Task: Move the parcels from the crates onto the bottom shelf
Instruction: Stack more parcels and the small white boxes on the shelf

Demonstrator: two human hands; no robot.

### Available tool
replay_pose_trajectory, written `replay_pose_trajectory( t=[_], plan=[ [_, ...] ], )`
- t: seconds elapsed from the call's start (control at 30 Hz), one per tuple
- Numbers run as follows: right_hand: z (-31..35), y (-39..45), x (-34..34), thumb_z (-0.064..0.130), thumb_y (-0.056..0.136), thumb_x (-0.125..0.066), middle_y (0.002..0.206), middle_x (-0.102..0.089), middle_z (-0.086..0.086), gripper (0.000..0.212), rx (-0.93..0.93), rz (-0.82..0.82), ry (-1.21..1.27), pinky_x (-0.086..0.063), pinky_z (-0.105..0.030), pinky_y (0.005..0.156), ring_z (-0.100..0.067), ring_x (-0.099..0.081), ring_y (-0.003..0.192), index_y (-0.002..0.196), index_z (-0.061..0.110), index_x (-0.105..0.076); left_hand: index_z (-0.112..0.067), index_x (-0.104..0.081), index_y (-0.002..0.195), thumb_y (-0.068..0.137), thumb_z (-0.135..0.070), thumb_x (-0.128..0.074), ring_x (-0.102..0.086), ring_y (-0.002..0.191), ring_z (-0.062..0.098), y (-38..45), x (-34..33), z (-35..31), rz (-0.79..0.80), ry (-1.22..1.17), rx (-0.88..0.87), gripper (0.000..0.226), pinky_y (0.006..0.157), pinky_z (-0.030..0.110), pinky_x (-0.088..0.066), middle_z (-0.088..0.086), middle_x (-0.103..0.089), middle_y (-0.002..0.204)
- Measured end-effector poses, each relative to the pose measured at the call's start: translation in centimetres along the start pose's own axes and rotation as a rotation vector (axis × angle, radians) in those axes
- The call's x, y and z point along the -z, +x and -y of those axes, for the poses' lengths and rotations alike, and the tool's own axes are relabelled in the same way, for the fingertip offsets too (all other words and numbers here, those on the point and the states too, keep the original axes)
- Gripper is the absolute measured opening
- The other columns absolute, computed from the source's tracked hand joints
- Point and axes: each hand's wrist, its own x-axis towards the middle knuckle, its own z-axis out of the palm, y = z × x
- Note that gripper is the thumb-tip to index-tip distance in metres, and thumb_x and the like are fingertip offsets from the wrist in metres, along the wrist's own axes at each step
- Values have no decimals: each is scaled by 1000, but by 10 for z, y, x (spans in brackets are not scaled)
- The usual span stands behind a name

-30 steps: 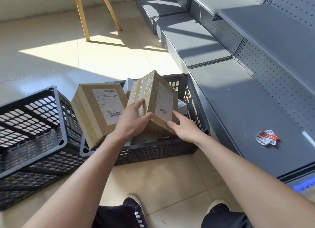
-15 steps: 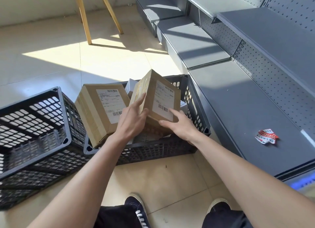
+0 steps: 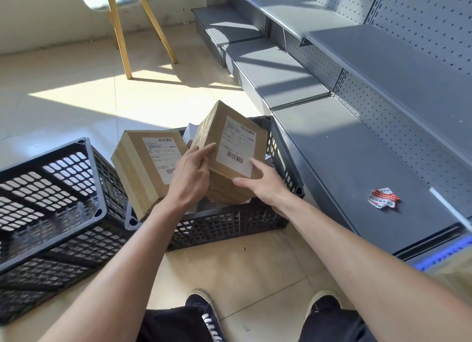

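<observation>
Now we have a cardboard box (image 3: 231, 150) between both hands, tilted on one corner just above the nearer crate (image 3: 229, 221). Our left hand (image 3: 189, 178) lies against its left face, fingers (image 3: 204, 150) nearly straight and pressing the edge beside the label. Our right hand (image 3: 265, 186) cups the lower right corner, thumb along the near edge, forefinger laid on the label, the other fingers curled underneath. A second box (image 3: 145, 170) leans in the same crate just left of our left-hand fingers, with paler parcels partly hidden behind both.

We judge this to be the lift-out step: the box is nearly clear of the crate but not yet over the bottom shelf (image 3: 357, 168), which lies right of our right hand. The next move calls for swinging it right, levelling it, and setting it flat, probably away from the crumpled red-and-white wrapper (image 3: 383, 198) lying there.

Each box carries a white shipping label (image 3: 236, 146) with barcodes and fine print; the text is too small to read, and we see no brand. A second crate (image 3: 51, 209) stands well left of our left hand.
</observation>
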Motion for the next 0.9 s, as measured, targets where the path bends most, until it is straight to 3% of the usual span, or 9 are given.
replay_pose_trajectory(
  t=[0.1, 0.17, 0.2, 0.3, 0.43, 0.63, 0.7, 0.77, 0.9],
  plan=[
    [7, -10, -2, 37, 83, -80, 150, -45, 5, 84, 45, -45, -17, -37, -29, 104, -16, -45, 133, 154, 30, -35, -27, -48, 150, 109, -17, -37, -48, 123, 5, -8, 7, -2, -24, -28, -13, 43, 86, 9, -41, -7, -53, 144],
    [13, -18, -4, 39, 83, -78, 150, -42, 3, 82, 81, -91, -38, -36, -26, 99, -17, -44, 134, 153, 32, -36, -29, -42, 153, 109, -18, -36, -44, 132, 7, -11, 11, -4, -40, -61, -10, 46, 104, 23, -42, -5, -47, 152],
    [16, -21, -5, 40, 83, -78, 151, -39, 2, 81, 100, -116, -54, -35, -26, 100, -18, -43, 135, 153, 32, -37, -31, -39, 154, 110, -19, -35, -42, 132, 9, -14, 13, -6, -41, -69, -2, 47, 105, 27, -41, -3, -44, 154],
    [27, -29, -6, 41, 84, -77, 163, -18, -3, 81, 144, -176, -100, -30, -37, 114, -23, -30, 146, 153, 34, -36, -35, -34, 156, 110, -22, -32, -42, 123, 10, -19, 16, -13, -45, -81, 17, 48, 89, 16, -36, 2, -41, 149],
    [38, -39, -3, 44, 85, -75, 168, 2, -5, 82, 202, -224, -145, -20, -43, 120, -25, -14, 153, 154, 37, -32, -39, -32, 156, 109, -27, -38, -42, 123, 11, -25, 18, -24, -88, -153, 11, 48, 103, 31, -40, 0, -39, 145],
    [44, -47, 2, 47, 85, -74, 168, 6, -5, 86, 301, -314, -188, -17, -38, 121, -22, -9, 154, 156, 35, -28, -45, -29, 156, 104, -27, -55, -44, 121, 10, -25, 17, -38, -119, -188, -58, 61, 79, 0, -41, 0, -34, 149],
    [44, -50, 8, 49, 85, -74, 168, 7, -4, 86, 331, -343, -203, -19, -40, 123, -22, -9, 154, 157, 35, -28, -51, -28, 154, 103, -27, -56, -47, 123, 15, -24, 16, -42, -130, -216, -92, 62, 100, 18, -49, 0, -34, 149],
    [43, -53, 15, 48, 86, -74, 167, 7, -5, 86, 371, -368, -220, -17, -38, 123, -22, -8, 154, 157, 33, -27, -57, -27, 151, 102, -30, -58, -49, 127, 22, -23, 14, -45, -125, -212, -116, 64, 106, 45, -50, -1, -33, 149],
    [40, -59, 27, 46, 89, -71, 167, 9, -7, 85, 421, -398, -321, -11, -29, 118, -23, -4, 154, 158, 32, -24, -53, -28, 153, 99, -31, -62, -48, 128, 24, -26, 10, -52, -119, -166, -142, 68, 107, 52, -48, 2, -35, 147]
  ],
)
